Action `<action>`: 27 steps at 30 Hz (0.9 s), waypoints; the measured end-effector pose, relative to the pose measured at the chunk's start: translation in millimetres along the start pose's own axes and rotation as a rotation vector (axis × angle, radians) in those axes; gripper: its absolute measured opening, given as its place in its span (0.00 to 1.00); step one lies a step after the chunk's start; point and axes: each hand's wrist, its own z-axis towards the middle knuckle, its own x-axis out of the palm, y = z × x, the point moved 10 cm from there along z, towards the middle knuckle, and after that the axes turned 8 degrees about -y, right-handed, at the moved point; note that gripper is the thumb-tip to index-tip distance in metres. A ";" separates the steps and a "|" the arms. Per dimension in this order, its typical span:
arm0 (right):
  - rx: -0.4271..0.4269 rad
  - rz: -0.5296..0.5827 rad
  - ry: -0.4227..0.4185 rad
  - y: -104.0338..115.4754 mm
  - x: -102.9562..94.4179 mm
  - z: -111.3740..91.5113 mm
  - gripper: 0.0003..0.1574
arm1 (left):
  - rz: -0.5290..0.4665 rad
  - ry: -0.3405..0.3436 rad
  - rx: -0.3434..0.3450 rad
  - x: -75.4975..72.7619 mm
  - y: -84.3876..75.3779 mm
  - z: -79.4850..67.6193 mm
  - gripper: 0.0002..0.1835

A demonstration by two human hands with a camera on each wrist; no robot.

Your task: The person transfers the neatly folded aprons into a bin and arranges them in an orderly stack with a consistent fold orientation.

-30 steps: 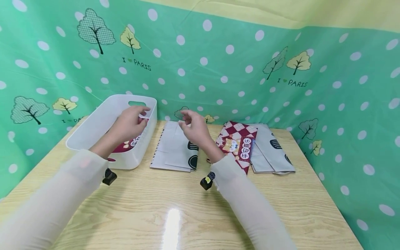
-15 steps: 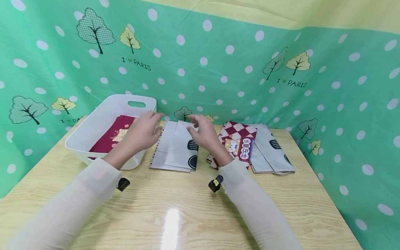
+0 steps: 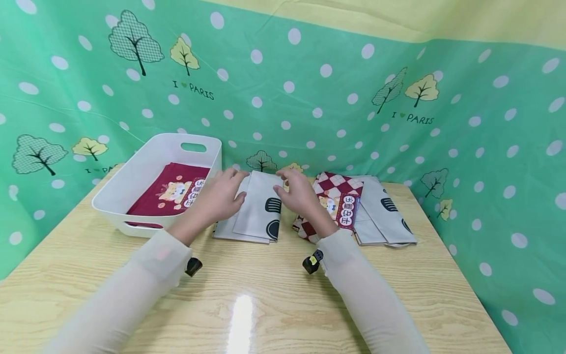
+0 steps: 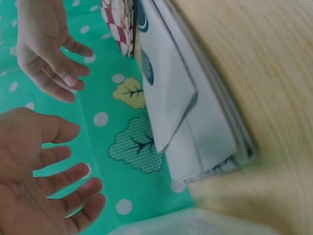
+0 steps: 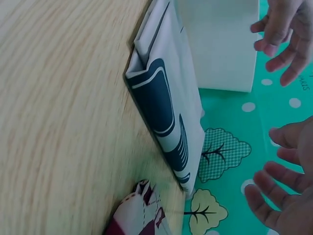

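A folded white cloth with dark printed shapes lies flat on the table, just to the right of the white bin, which serves as the landmark here. Its layers are stacked in several folds (the left wrist view shows their edges from the side), and a striped border runs along the edge nearest the bin.

The left hand hangs in the air between the bin and the cloth, overlapping the bin's right wall in the head view. Its fingers are parted and loosely bent, thumb apart from them. The right hand hovers farther from the bin, over the cloth's far side, its fingers likewise spread and relaxed. Both wrist views show the two hands facing each other, apart from the cloth.

Inside the bin, a dark red cloth lies on the bottom, printed with a cartoon animal and pale lettering. To the right of the bin, past the white cloth, is a red-and-white checked cloth, partly behind the right forearm; it overlaps a second white cloth, the farthest from the bin.

The wood-grain table extends in front of the bin, and a green dotted curtain with printed trees hangs behind it.
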 end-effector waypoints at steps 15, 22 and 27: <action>0.057 -0.191 0.261 -27.0 33.8 -8.8 0.41 | 0.019 0.270 -0.141 63.3 16.0 -9.1 0.36; 0.075 -0.272 0.374 -27.9 53.2 -17.2 0.45 | 0.043 0.364 -0.205 80.1 25.8 -15.1 0.36; 0.061 -0.337 0.457 -26.4 65.4 -24.2 0.46 | 0.034 0.417 -0.288 86.4 32.2 -20.6 0.36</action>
